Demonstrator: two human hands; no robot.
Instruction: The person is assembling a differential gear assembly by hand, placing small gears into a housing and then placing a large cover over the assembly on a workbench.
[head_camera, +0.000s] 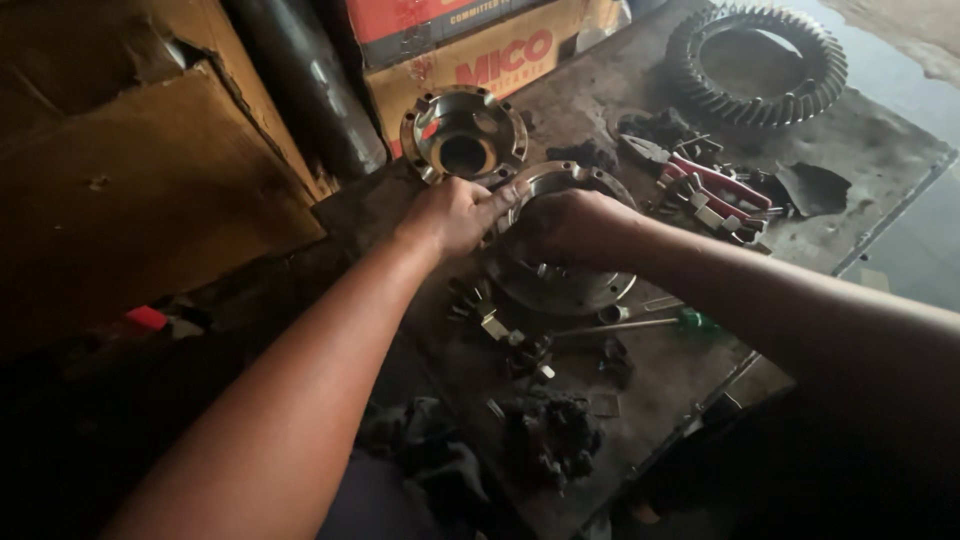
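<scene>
Flanged differential case half (575, 285) lies flat mid tabletop (880, 150), w/ both hands on its top rim. Left hand (455, 215) curled on rim edge; right hand (565, 228) cupped closed over hub. Looks heavy, rigid, oily-slick; best gripped by flange. Second housing (463, 133) behind, ring gear (757, 65) far right.

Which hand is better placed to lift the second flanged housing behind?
Left, probably. The left hand rests on the near housing's rim, right below the rear housing; the right hand sits farther away.
</scene>
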